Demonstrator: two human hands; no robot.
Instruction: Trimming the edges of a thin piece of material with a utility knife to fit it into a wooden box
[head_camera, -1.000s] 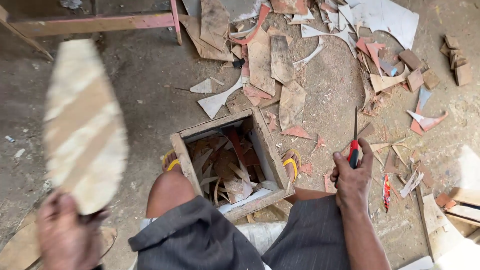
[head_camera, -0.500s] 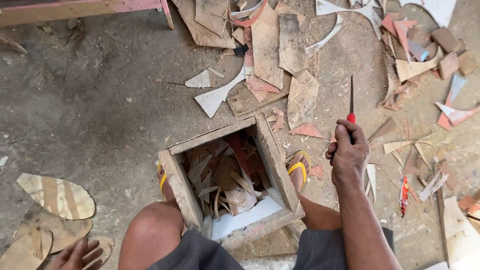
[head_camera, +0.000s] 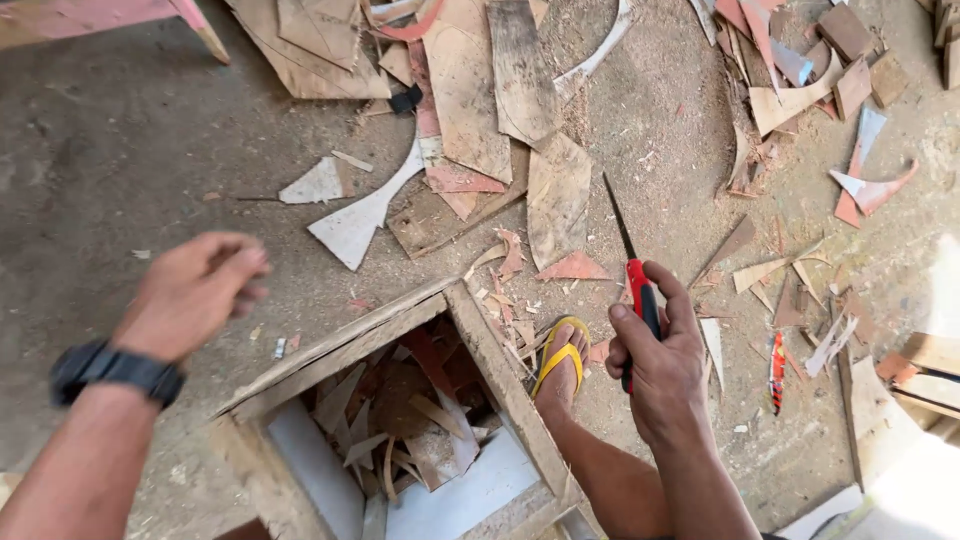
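Left hand (head_camera: 195, 290) now raised, empty

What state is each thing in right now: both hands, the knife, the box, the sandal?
Left hand: empty, fingers loosely curled, raised above the floor, touching nothing.
Right hand: closed around the red handle.
Knife: held upright, thin dark blade pointing away from the person.
Wooden box: open on top, partly filled with wood scraps.
Yellow sandal: worn on a foot, beside the box.
Red-handled tool: lying on the floor, untouched.
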